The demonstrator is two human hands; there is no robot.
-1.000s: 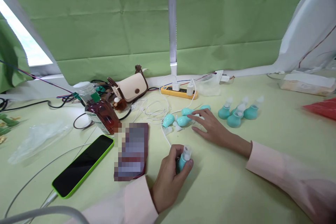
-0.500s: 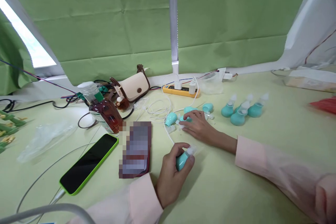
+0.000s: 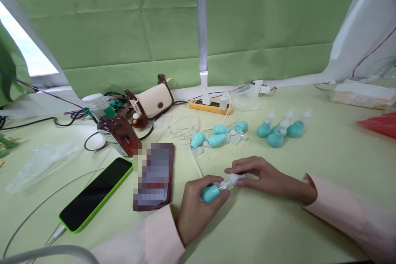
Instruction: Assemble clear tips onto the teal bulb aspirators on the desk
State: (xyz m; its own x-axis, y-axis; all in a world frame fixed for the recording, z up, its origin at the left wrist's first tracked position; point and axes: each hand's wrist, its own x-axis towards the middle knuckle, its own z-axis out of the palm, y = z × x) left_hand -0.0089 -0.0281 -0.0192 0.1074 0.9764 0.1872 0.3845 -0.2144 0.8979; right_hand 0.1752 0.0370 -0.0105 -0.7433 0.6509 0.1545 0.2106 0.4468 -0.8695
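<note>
Between thumb and fingers, my left hand (image 3: 198, 202) grips the teal squeeze bulb (image 3: 210, 194) of a small nasal aspirator, its clear neck pointing right. At that neck's end, my right hand (image 3: 262, 177) pinches a translucent white tip (image 3: 236, 178). The tip meets the clear neck; how firmly it sits I cannot tell. Several loose teal bulbs (image 3: 216, 140) lie on their sides beyond my hands, with small clear pieces (image 3: 235, 138) among them. Further right stand several aspirators (image 3: 276, 138) with bulbs down and pale tips up.
On the left lie a green-cased phone (image 3: 97, 194), a dark red phone (image 3: 154, 177) and a plastic bag (image 3: 43, 163). Behind them stand a bottle of brown liquid (image 3: 119, 134) and a cream handbag (image 3: 154, 101). White cables run from a yellow power strip (image 3: 210, 107). A red item (image 3: 379, 123) lies far right.
My right hand has come back from the loose bulbs to the aspirator in my left hand, now pinching a translucent tip at its neck. My left hand keeps its grip, slightly turned.
</note>
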